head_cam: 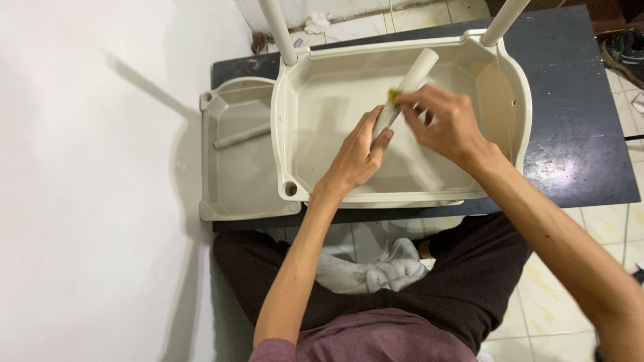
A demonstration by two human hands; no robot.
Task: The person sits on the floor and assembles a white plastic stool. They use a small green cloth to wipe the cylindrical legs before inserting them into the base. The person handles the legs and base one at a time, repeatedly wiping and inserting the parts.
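Note:
My left hand [357, 157] grips the lower end of a cream plastic tube [417, 70] and holds it tilted above a cream plastic tray [285, 100]. My right hand [446, 124] presses a small yellow-green scrap, a sponge or cloth [393, 96], against the middle of the tube. Two more cream tubes stand upright in the tray's far corners, one on the left [278, 30] and one on the right [503, 20].
A second cream tray [231, 181] lies to the left with a loose tube [241, 136] in it. Both trays rest on a dark low table [570, 80]. A white wall is at left, a white cloth [376, 271] lies on my lap, and the floor is tiled.

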